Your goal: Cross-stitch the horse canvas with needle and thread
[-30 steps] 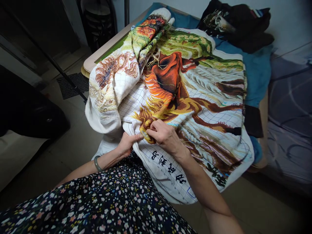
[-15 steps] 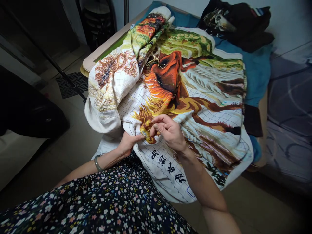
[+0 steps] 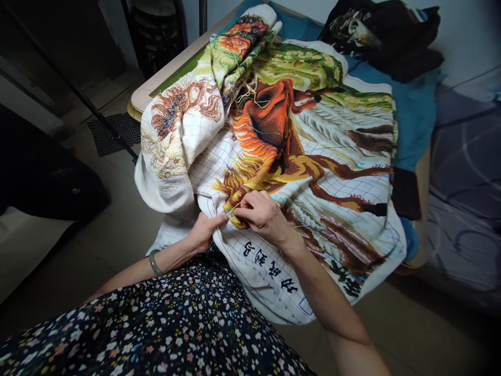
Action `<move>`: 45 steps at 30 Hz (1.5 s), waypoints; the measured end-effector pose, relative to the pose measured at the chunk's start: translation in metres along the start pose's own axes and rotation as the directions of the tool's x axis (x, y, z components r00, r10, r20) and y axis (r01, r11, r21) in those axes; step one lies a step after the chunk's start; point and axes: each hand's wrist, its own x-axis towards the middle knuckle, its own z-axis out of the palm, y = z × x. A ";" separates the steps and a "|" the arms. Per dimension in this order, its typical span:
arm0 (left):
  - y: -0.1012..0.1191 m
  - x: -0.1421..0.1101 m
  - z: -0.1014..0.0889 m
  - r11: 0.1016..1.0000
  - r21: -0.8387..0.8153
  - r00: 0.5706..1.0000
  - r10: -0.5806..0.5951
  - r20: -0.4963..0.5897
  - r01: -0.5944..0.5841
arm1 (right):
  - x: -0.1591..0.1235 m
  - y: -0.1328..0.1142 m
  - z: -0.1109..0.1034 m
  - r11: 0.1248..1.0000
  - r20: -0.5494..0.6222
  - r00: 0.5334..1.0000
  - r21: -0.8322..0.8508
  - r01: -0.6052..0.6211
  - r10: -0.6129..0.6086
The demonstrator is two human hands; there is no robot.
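A large white cross-stitch cloth (image 3: 332, 183) with a printed grid and stitched horses lies over a table and hangs down toward my lap. My left hand (image 3: 204, 230) grips its folded near edge, thumb on top, the other fingers hidden underneath. Just right of that thumb, my right hand (image 3: 263, 216) is pinched against the yellow-brown stitched horse head (image 3: 237, 196). A fine yellowish thread shows by its fingertips; whatever they pinch is too small to make out. Black stitched characters (image 3: 270, 266) run along the border below. Loose yellow threads (image 3: 246, 95) lie on the orange horse.
Beneath the cloth is a light wooden-edged table (image 3: 146, 94) with a teal cover (image 3: 417, 99). A dark bundle (image 3: 387, 39) lies at the back right. A black pole (image 3: 78, 89) slants on the left, near a patterned mat (image 3: 111, 136).
Half a second ago my right hand was raised slightly off the horse head, fingers curled; now it is back down, pinching at the cloth. My left hand keeps its grip.
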 end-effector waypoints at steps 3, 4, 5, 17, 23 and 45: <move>0.000 -0.001 0.001 1.000 0.006 1.000 -0.002 -0.018 0.002 | 0.002 -0.003 -0.002 0.999 -0.013 1.000 -0.039 0.008 -0.009; 0.000 -0.001 0.001 1.000 0.005 1.000 -0.003 -0.022 0.003 | 0.002 -0.004 -0.002 0.999 -0.015 1.000 -0.047 0.010 -0.011; 0.000 -0.001 0.002 1.000 0.003 1.000 -0.005 -0.024 0.005 | 0.003 -0.004 -0.002 0.998 -0.016 1.000 -0.054 0.012 -0.012; 0.001 -0.002 0.003 1.000 -0.011 1.000 -0.004 -0.005 0.004 | 0.006 -0.010 -0.005 0.985 0.022 0.999 -0.169 0.037 -0.034; 0.001 -0.002 0.002 1.000 0.003 1.000 -0.004 -0.009 0.004 | 0.005 -0.008 -0.004 0.991 -0.008 0.999 -0.130 0.032 -0.033; 0.003 -0.002 0.003 1.000 0.010 0.999 -0.024 -0.048 0.025 | 0.008 0.009 0.005 0.993 0.038 0.998 0.108 0.039 -0.044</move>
